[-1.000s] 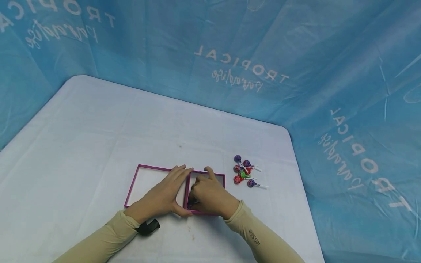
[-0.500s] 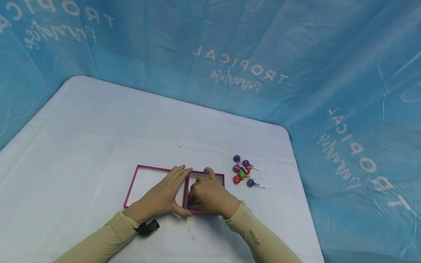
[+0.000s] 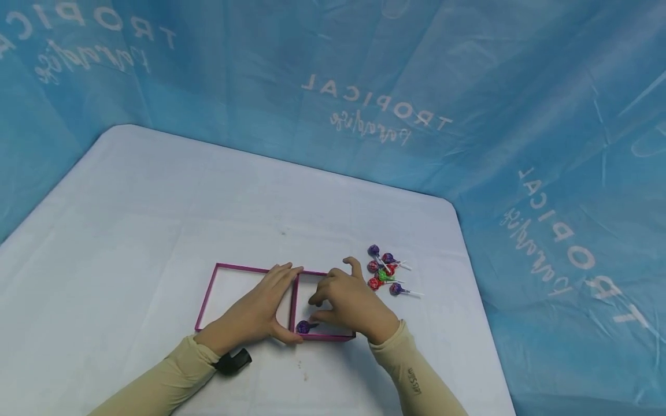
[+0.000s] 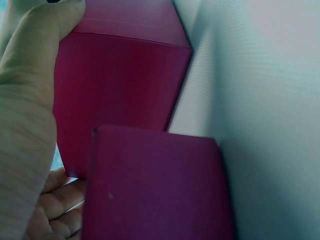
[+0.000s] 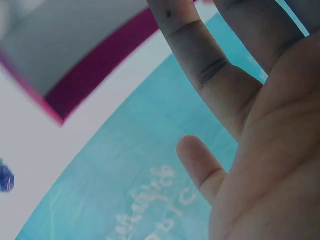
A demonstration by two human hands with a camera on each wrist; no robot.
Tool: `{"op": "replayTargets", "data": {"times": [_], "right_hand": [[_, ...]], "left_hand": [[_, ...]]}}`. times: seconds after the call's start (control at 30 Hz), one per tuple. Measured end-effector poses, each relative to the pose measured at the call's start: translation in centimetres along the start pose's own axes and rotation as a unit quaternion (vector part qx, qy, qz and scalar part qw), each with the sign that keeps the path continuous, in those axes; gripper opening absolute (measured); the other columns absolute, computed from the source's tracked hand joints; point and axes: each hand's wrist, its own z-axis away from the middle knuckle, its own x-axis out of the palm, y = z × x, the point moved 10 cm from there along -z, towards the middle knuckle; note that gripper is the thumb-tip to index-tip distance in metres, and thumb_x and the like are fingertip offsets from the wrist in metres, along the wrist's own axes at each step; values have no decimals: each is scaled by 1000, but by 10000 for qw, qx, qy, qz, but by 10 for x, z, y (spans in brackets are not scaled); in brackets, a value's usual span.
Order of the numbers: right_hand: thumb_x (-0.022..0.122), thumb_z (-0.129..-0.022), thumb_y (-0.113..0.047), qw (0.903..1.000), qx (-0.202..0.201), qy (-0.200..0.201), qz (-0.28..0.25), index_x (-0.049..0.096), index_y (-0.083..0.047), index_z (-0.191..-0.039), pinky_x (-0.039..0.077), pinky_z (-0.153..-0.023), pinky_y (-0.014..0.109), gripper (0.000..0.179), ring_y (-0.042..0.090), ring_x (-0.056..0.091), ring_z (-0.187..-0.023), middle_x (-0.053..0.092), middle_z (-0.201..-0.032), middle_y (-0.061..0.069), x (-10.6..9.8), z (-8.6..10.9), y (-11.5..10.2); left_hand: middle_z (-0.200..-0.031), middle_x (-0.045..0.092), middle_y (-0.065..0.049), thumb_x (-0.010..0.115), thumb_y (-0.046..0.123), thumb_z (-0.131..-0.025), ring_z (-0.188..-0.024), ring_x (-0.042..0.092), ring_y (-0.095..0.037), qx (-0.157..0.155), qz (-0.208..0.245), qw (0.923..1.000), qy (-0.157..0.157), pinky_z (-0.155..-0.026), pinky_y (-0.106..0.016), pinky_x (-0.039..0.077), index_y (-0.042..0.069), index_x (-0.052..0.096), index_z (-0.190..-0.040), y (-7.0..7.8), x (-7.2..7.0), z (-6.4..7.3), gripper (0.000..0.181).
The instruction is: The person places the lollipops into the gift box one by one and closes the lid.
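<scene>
Two shallow magenta boxes stand side by side on the white table. My left hand (image 3: 250, 312) lies across the left box (image 3: 208, 294), its thumb at the near edge and fingertips at the far edge where the boxes meet. In the left wrist view, thumb and fingers grip a magenta box (image 4: 115, 80) from opposite sides. A purple-wrapped lollipop (image 3: 303, 327) lies in the near left corner of the right box (image 3: 328, 337). My right hand (image 3: 354, 303) hovers over that box, fingers spread and slightly bent, holding nothing. The lollipop's stick points toward its thumb.
Several lollipops in purple, red and green wrappers, including a green one (image 3: 384, 275), lie piled right of the boxes. A black band (image 3: 234, 362) shows at the left wrist. Blue printed curtains (image 3: 364, 46) hang behind and beside the white table (image 3: 218, 190).
My right hand has let go of the purple lollipop, leaving it in the right box's corner. It has risen and shifted right, with fingers spreading. The left hand stays in place.
</scene>
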Motion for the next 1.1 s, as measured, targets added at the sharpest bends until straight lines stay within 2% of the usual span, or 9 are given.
{"op": "replayTargets", "data": {"times": [0.33, 0.5, 0.63, 0.77, 1.1], "right_hand": [[85, -79, -40, 9973, 337, 628, -184, 83, -26, -92, 21, -112, 68, 19, 7, 59, -94, 74, -86, -18, -22, 16, 22], [86, -79, -36, 9915, 596, 1107, -335, 83, -27, -91, 22, -110, 64, 16, 7, 59, -93, 74, -85, -17, -34, 28, 40], [86, -79, -33, 9855, 934, 1330, -485, 83, -27, -90, 19, -109, 64, 13, 9, 60, -95, 74, -86, -16, -41, 38, 57], [86, -81, -30, 9763, 1376, 1549, -624, 82, -26, -91, 17, -110, 64, 12, 10, 61, -97, 74, -88, -14, -44, 52, 78], [85, -82, -25, 9433, 2400, 2089, -944, 82, -20, -96, 14, -108, 68, 15, 20, 61, -102, 76, -90, -4, -38, 97, 128]], "left_hand": [[-157, 35, -25, 93, 56, -58, -146, 30, -47, 32, 54, 10000, 48, -118, -57, 34, 5, 32, -155, -1, 1, 2, 126], [-157, 34, -26, 93, 57, -58, -146, 30, -48, 10, 127, 9999, 32, -117, -57, 34, 6, 31, -156, -3, 4, 1, 127], [-158, 34, -25, 93, 57, -57, -146, 30, -48, -58, 115, 9999, -18, -117, -58, 34, 6, 30, -156, -5, 5, -1, 128], [-158, 33, -26, 93, 56, -58, -146, 29, -48, -84, 98, 9999, -60, -116, -60, 35, 5, 31, -156, -6, 4, -2, 127], [-159, 32, -26, 94, 54, -58, -148, 27, -47, -104, 121, 9998, -98, -119, -59, 31, 4, 29, -156, -4, 4, -2, 128]]}}
